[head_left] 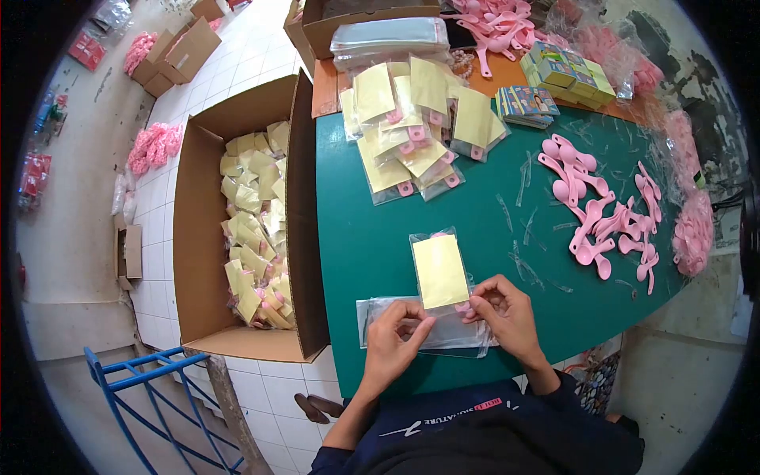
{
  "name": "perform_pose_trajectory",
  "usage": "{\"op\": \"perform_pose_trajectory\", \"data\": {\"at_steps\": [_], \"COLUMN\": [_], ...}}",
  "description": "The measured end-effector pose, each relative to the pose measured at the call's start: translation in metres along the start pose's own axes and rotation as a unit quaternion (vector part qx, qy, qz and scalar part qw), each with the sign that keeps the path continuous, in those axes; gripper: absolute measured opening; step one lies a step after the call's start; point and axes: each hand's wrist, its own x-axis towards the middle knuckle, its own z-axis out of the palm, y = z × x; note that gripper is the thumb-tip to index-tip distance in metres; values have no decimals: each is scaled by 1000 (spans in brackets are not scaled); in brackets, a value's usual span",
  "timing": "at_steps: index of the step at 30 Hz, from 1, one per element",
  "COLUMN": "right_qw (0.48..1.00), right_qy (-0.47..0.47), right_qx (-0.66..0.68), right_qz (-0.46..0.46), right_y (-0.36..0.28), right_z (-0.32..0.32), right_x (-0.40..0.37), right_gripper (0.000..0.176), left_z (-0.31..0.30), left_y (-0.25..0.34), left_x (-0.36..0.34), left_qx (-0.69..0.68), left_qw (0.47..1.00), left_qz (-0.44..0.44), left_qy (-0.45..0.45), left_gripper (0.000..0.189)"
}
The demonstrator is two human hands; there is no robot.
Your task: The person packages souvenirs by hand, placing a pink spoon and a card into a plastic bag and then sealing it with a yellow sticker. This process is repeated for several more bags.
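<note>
A clear plastic bag [415, 240] with a pale yellow card [441, 273] inside lies in front of me, pink plastic showing at its top and bottom edges. My left hand [397, 339] pinches the bag's near edge at its left corner, thumb against fingers. At the right corner, my right hand [507, 317] pinches the same edge. Beneath both hands lies a stack of flat clear bags [455, 342] on the green tabletop [380, 245]. Farther off, several filled bags [412, 119] with yellow cards are piled up.
Loose pink measuring spoons [590, 210] lie on the right among plastic scraps [526, 178]. Behind them are stacks of printed cards [526, 103]. A large cardboard box [309, 229] of filled bags stands left of the table. A blue metal frame [150, 372] is at lower left.
</note>
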Motion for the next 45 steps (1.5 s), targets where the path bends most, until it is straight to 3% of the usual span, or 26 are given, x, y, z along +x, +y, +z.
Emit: {"op": "perform_pose_trajectory", "data": {"at_steps": [2, 8, 16, 17, 20, 23, 25, 26, 27, 29, 32, 36, 38, 40, 42, 43, 44, 45], "right_qw": [1000, 999, 999, 997, 990, 962, 925, 862, 777, 714, 635, 638, 696, 739, 769, 779, 786, 791], "right_qy": [13, 19, -27, -29, -29, 7, 69, 101, 131, 160, 186, 242, 287, 323, 354, 356, 361, 368], "right_qx": [7, 33, -42, -66, -91, -87, -238, -376, -504, -602, -724, -660, -568, -492, -439, -435, -430, -425], "right_qz": [-2, -13, 10, -17, -104, -261, -287, -326, -354, -320, -193, -314, -333, -328, -301, -279, -260, -242], "right_y": [-1, -1, -13, -19, -54, -88, -104, -103, -93, -65, -51, -46, -58, -71, -79, -81, -85, -88], "right_z": [2, 3, -2, -3, -2, -3, -25, -52, -88, -154, -173, -172, -166, -159, -152, -148, -143, -142], "right_x": [1, 2, 2, 5, 24, 58, 77, 90, 106, 137, 148, 147, 139, 126, 106, 95, 87, 80], "right_gripper": [10, 11, 24, 24, 26, 31, 32, 32, 33, 30, 26, 22, 24, 25, 24, 22, 20, 19], "left_z": [1, 11, 1, -1, -13, -26, -34, -39, -43, -38, -9, 5, 1, -29, -87, -121, -143, -156], "left_y": [-7, -2, 5, 16, 57, 90, 96, 96, 89, 64, 42, 28, 25, 38, 42, 39, 37, 24], "left_x": [1, 0, -1, -1, 21, 71, 88, 90, 85, 77, 63, 61, 66, 93, 153, 193, 216, 241], "left_qx": [17, -106, -30, -22, 122, 163, 231, 287, 295, 318, 357, 376, 342, 274, 341, 331, 435, 473], "left_qw": [1000, 991, 999, 999, 979, 932, 898, 884, 894, 898, 883, 879, 895, 893, 842, 832, 781, 776], "left_qz": [1, 18, 23, 27, 160, 298, 333, 331, 321, 304, 279, 250, 227, 347, 366, 338, 312, 291], "left_qy": [12, 80, -8, -14, 12, 123, 170, 166, 107, -22, -121, -149, -174, -85, 203, 290, 322, 297], "left_gripper": [19, 18, 33, 36, 40, 42, 40, 38, 37, 33, 31, 30, 32, 36, 46, 50, 50, 51]}}
